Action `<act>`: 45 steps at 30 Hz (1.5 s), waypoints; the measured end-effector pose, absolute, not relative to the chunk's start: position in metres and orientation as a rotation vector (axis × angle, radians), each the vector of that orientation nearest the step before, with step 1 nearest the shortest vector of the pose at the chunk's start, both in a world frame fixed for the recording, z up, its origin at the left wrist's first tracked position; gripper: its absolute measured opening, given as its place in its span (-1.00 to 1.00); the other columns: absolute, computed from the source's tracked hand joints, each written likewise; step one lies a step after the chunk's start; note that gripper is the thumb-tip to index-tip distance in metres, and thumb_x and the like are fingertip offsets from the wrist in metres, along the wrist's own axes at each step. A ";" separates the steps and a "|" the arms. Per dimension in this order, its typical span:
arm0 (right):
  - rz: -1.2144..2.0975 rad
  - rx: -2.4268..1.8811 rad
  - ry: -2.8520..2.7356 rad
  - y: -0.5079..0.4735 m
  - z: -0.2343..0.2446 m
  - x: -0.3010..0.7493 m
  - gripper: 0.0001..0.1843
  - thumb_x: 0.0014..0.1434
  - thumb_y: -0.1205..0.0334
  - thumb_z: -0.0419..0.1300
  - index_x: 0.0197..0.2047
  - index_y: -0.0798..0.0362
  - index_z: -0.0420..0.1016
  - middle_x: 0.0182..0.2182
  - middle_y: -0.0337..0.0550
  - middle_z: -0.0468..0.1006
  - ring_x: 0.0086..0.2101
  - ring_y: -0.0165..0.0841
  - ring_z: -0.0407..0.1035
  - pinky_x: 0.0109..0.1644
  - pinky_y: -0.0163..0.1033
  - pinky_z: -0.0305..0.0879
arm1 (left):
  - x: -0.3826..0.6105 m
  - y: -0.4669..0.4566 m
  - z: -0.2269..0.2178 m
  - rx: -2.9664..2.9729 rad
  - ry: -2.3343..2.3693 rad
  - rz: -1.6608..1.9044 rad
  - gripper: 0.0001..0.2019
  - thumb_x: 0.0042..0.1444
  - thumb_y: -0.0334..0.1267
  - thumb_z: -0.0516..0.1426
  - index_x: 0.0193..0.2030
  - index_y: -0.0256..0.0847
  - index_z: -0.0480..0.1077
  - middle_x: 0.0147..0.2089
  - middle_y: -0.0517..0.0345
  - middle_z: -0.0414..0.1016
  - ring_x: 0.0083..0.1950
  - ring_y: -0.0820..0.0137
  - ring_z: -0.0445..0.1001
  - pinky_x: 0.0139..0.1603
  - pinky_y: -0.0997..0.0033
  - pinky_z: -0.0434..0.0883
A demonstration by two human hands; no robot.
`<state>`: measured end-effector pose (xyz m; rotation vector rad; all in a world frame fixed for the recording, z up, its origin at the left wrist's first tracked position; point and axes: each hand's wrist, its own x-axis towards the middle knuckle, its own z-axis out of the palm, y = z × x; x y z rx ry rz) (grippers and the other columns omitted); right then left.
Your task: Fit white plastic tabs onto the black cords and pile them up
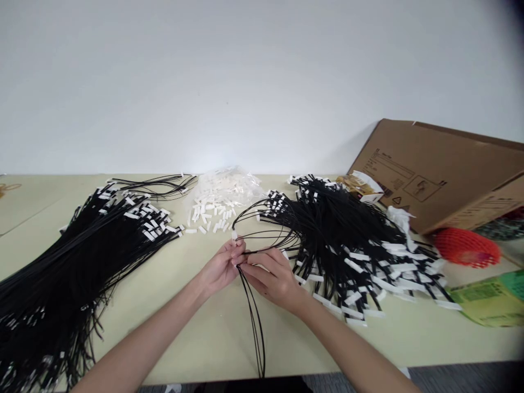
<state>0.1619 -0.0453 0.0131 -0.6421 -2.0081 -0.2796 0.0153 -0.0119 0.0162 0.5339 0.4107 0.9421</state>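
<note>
My left hand (225, 265) is closed, pinching thin black cables near a small white connector (234, 235) that sticks up above the fingertips. Close beside it, my right hand (272, 275) has its fingers closed on the same black cables (254, 322), whose ends hang down toward the table's front edge. Other strands loop from the hands to the right. Behind the hands, loose white connectors (210, 214) spill from a clear plastic bag (229, 183). The fingertips hide exactly where the cables meet the connector.
A large pile of black cables (90, 251) with white ends lies on the left, and another cable pile (339, 224) on the right. A cardboard box (426, 174) leans at the back right. Red foam netting (466, 246) and a green-yellow packet (491, 299) lie on the table (184, 327).
</note>
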 end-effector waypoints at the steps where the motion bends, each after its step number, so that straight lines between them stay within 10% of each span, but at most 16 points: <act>1: -0.282 -0.644 -2.017 -0.045 0.013 0.162 -0.79 0.04 0.46 0.20 -0.21 0.11 0.39 -0.34 -0.16 0.52 -0.35 -0.43 0.33 -0.32 -0.29 0.24 | 0.015 -0.012 0.016 0.531 0.409 0.945 -0.82 -0.11 -0.55 0.19 -0.47 -0.30 0.25 -0.64 0.41 0.13 -0.68 0.71 0.14 -0.61 0.72 0.19; 31: -0.223 -0.646 -2.006 -0.046 0.014 0.159 -0.74 0.05 0.51 0.10 -0.16 0.11 0.38 -0.31 -0.11 0.52 -0.31 -0.37 0.36 -0.30 -0.23 0.25 | 0.017 -0.015 0.027 0.485 0.448 0.977 -0.75 -0.16 -0.52 0.23 -0.47 -0.27 0.19 -0.66 0.44 0.05 -0.69 0.69 0.09 -0.63 0.72 0.16; 45: 0.556 -0.720 -1.612 -0.045 0.039 0.176 -0.83 0.15 0.41 0.06 -0.24 0.05 0.44 -0.31 -0.11 0.51 -0.27 -0.38 0.41 -0.19 -0.22 0.38 | 0.011 -0.002 0.013 0.683 0.511 0.990 -0.85 -0.08 -0.50 0.19 -0.43 -0.28 0.27 -0.60 0.37 0.15 -0.61 0.65 0.14 -0.35 0.49 0.36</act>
